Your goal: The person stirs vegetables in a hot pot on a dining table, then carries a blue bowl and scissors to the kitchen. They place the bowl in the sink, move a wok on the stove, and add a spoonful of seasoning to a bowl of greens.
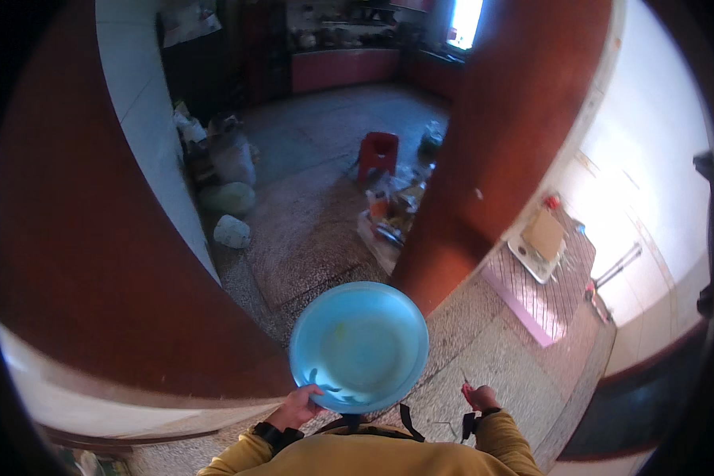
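Note:
My left hand (297,406) grips the lower left rim of a round light-blue basin (365,337), with the thumb over the edge. The basin is held in front of my body. A small yellowish spot marks its inside, and bright light and a hand-shaped shadow fall near its lower rim. Away to the right, my right hand (482,397) is closed around a small red-handled tool (467,388). A thin pointed tip sticks out forward from it. The tool is too small to tell its exact kind.
Reddish-brown door frame sides (484,151) stand left and right of a doorway. Beyond it are a red stool (378,155), bagged items (393,206) and more bags (232,159) along the left wall. At right, a tray with cardboard (543,236) lies on a mat (559,274).

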The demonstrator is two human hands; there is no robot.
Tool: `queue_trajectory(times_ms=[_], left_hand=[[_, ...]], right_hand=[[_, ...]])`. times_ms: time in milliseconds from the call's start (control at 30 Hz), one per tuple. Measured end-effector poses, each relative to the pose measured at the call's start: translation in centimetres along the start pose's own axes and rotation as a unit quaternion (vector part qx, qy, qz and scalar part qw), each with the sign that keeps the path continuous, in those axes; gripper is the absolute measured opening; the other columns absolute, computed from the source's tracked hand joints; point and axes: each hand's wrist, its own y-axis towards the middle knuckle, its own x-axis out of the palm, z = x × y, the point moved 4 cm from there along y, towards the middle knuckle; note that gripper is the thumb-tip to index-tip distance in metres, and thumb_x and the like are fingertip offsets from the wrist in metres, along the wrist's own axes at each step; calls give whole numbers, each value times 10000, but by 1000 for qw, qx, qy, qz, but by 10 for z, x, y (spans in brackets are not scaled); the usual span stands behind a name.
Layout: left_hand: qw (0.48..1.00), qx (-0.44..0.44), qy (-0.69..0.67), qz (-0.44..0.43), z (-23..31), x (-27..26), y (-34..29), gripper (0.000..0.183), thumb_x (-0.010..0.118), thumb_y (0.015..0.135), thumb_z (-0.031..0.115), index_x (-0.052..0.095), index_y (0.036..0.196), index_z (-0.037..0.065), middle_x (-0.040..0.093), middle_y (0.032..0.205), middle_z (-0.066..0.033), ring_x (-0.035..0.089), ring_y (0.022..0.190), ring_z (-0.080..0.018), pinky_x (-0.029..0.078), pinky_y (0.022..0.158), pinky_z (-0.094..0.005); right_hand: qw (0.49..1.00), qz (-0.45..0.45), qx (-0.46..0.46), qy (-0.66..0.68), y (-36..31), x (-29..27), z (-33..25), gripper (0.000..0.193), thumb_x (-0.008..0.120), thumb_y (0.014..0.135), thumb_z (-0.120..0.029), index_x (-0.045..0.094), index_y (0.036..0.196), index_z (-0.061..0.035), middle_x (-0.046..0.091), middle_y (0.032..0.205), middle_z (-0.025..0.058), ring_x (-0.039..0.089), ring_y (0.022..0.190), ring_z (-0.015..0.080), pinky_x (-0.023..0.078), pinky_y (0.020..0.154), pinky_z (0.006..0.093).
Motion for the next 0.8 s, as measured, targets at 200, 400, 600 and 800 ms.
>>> queue_trajectory(times_ms=[200, 400, 600, 800], left_hand=[[988, 137, -52, 52, 50, 22, 27, 317, 501, 730, 34, 425, 1036, -9, 507, 1009, -125, 534, 911, -270, 492, 799, -379], [959, 172, -166, 152, 98, 24, 54, 359, 536, 721, 97, 430, 1054, 16, 483, 1092, -138, 532, 912, -268, 481, 805, -398], [901, 329, 112, 260, 201, 28, 66, 403, 549, 661, 101, 451, 1047, 44, 493, 1075, -161, 523, 940, -304, 457, 799, -418], [895, 232, -240, 294, 276, 47, 101, 404, 519, 656, 69, 438, 1050, 39, 489, 1048, -175, 515, 949, -331, 447, 818, -433]], right_hand=[[995, -52, -66, -58, 94, -53, -125, 647, 500, 700, -623, 596, 546, -2, 559, 501, 142, 590, 505, 257, 465, 524, 370], [966, -98, -195, -136, 188, -78, -255, 653, 502, 669, -649, 626, 665, -8, 590, 578, 134, 596, 581, 254, 463, 581, 373], [891, -182, -354, -219, 246, -91, -442, 520, 534, 730, -560, 634, 776, -52, 590, 673, 110, 558, 626, 230, 445, 618, 364], [880, -258, -394, -63, 292, -107, -592, 297, 553, 807, -377, 564, 868, -86, 553, 586, 71, 506, 513, 188, 426, 524, 339]])
